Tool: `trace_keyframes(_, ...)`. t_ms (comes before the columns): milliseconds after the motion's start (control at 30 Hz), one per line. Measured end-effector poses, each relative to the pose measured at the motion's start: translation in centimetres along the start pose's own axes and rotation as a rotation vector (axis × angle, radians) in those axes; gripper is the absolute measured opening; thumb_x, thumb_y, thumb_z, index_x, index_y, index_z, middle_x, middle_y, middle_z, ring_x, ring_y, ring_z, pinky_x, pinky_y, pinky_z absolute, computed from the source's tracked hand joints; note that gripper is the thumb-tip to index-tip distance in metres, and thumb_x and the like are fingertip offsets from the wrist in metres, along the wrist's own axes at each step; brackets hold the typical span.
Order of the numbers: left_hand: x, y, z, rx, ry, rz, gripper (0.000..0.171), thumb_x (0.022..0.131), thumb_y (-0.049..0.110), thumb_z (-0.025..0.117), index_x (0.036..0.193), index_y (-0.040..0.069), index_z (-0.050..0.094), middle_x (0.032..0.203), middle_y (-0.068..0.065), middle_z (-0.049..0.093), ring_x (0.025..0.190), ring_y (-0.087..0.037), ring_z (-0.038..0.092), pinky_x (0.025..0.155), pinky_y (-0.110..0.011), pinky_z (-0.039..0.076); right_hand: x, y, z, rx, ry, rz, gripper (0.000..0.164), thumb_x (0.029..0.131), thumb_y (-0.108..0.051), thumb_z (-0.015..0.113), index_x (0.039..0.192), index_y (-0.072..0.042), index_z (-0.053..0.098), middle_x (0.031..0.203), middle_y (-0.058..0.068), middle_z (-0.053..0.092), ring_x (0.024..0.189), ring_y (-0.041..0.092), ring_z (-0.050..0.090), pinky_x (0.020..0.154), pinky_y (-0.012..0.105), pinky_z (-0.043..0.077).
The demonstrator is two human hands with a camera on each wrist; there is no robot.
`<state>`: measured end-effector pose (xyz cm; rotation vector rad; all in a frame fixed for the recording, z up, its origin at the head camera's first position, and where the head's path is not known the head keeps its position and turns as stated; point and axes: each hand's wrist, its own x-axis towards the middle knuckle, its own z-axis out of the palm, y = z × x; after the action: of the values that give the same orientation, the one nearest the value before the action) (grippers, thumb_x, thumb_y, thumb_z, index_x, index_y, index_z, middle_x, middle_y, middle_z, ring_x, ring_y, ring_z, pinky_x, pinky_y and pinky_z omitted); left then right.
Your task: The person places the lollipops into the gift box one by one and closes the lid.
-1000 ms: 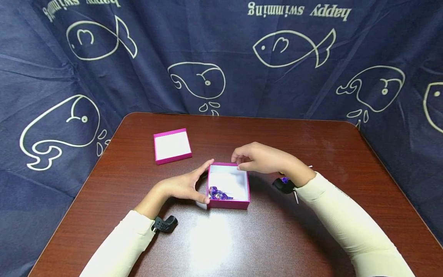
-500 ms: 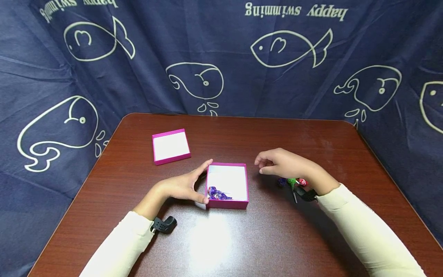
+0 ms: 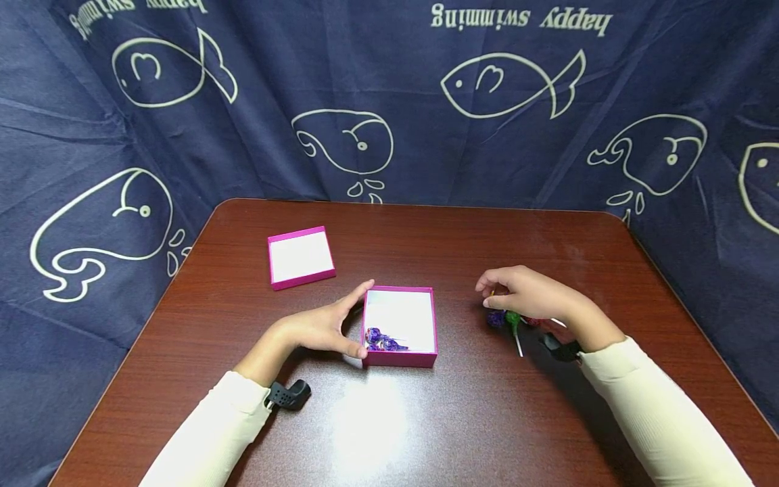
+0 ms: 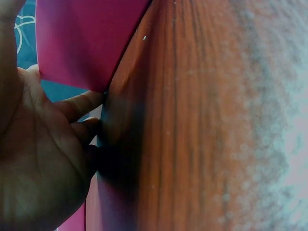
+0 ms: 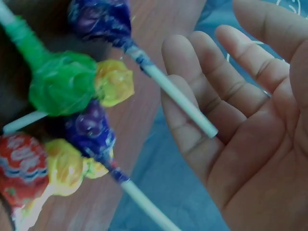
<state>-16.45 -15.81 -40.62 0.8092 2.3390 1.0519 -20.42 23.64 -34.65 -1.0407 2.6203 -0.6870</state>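
Observation:
My left hand rests at the left side of an open pink box, thumb by its near corner and forefinger by its far corner. In the left wrist view the fingers touch the pink box wall. Several purple-wrapped lollipops lie in the box's near left corner. My right hand hovers over a loose group of lollipops on the table, holding nothing. The right wrist view shows a green lollipop, a red one, purple ones and yellow ones; their sticks point various ways.
The pink lid, white inside, lies inner side up on the table beyond my left hand. A brown wooden table carries everything. A dark blue cloth with fish drawings hangs behind and beside it.
My right hand has moved from above the box's right edge rightward to over the loose lollipops. My left hand and the box have stayed put.

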Motion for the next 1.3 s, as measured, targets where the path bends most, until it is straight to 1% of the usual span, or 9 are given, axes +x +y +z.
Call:
trace_keyframes(133,0.0,0.0,0.0,0.008,-0.002,-0.007,0.123,0.076,0.044,0.085,0.161,0.021,-0.002,0.164,-0.012,0.009,0.148,-0.024,0.012,0.118,-0.048,0.015,-0.7,0.3,0.0,-0.002,0.001,-0.016,0.015,0.092,-0.007,0.070,0.107,-0.006,0.068,0.096,0.000,0.068,0.090,0.017,0.063,0.079,0.045,0.051)
trace_keyframes(233,0.0,0.1,0.0,0.007,-0.003,-0.009,0.124,0.076,0.044,0.085,0.161,0.020,-0.002,0.164,-0.011,0.009,0.148,-0.024,0.012,0.118,-0.047,0.015,-1.0,0.5,0.1,-0.003,-0.009,-0.009,0.015,0.092,-0.008,0.070,0.107,-0.007,0.067,0.098,0.001,0.068,0.091,0.015,0.062,0.079,0.044,0.051)
trace_keyframes(367,0.0,0.1,0.0,0.002,-0.002,-0.004,0.124,0.076,0.043,0.085,0.160,0.018,-0.002,0.164,-0.011,0.009,0.148,-0.024,0.012,0.118,-0.047,0.015,-1.2,0.8,0.2,-0.010,-0.022,-0.006,0.015,0.091,-0.008,0.071,0.106,-0.007,0.067,0.098,0.001,0.067,0.091,0.014,0.061,0.079,0.043,0.051)
trace_keyframes(533,0.0,0.0,0.0,-0.005,-0.002,0.003,0.123,0.077,0.041,0.085,0.160,0.017,-0.003,0.164,-0.011,0.009,0.148,-0.023,0.012,0.118,-0.047,0.015,-1.3,1.1,0.7,-0.042,-0.040,-0.024,0.015,0.090,-0.008,0.071,0.105,-0.009,0.068,0.100,0.000,0.067,0.092,0.017,0.061,0.080,0.044,0.050)
trace_keyframes(633,0.0,0.0,0.0,-0.005,-0.003,0.002,0.124,0.077,0.041,0.085,0.160,0.017,-0.003,0.164,-0.011,0.009,0.148,-0.023,0.012,0.118,-0.047,0.015,-1.3,1.3,1.0,-0.061,-0.058,-0.028,0.015,0.090,-0.008,0.072,0.105,-0.009,0.068,0.101,0.000,0.067,0.092,0.018,0.061,0.079,0.042,0.050)
trace_keyframes(833,0.1,-0.1,0.0,-0.010,-0.001,0.007,0.124,0.076,0.041,0.085,0.160,0.018,-0.002,0.164,-0.011,0.009,0.148,-0.023,0.012,0.118,-0.047,0.015,-1.1,1.5,1.5,-0.065,-0.091,-0.031,0.017,0.087,-0.005,0.074,0.103,-0.007,0.068,0.097,0.000,0.066,0.084,0.011,0.059,0.073,0.036,0.051)
trace_keyframes(933,0.1,-0.1,0.0,-0.012,0.003,0.011,0.124,0.076,0.041,0.086,0.160,0.018,-0.002,0.164,-0.011,0.008,0.148,-0.023,0.012,0.118,-0.047,0.015,-1.1,1.5,1.6,-0.081,-0.100,-0.032,0.017,0.086,-0.004,0.074,0.101,-0.007,0.068,0.094,-0.001,0.065,0.082,0.009,0.058,0.072,0.034,0.051)
trace_keyframes(1133,0.1,0.0,0.0,0.001,0.000,0.007,0.124,0.077,0.041,0.085,0.160,0.017,-0.002,0.165,-0.010,0.008,0.148,-0.023,0.012,0.118,-0.047,0.015,-0.9,1.4,1.7,-0.104,-0.134,-0.001,0.014,0.087,-0.003,0.074,0.099,-0.008,0.068,0.090,-0.004,0.062,0.079,0.008,0.056,0.069,0.031,0.050)
trace_keyframes(1300,0.0,0.1,0.0,-0.001,-0.002,0.006,0.124,0.077,0.042,0.085,0.160,0.018,-0.003,0.165,-0.010,0.007,0.148,-0.023,0.012,0.118,-0.047,0.015,-0.8,1.3,1.6,-0.117,-0.131,-0.029,0.012,0.087,-0.003,0.074,0.095,-0.010,0.068,0.089,-0.005,0.061,0.078,0.007,0.053,0.068,0.029,0.048)
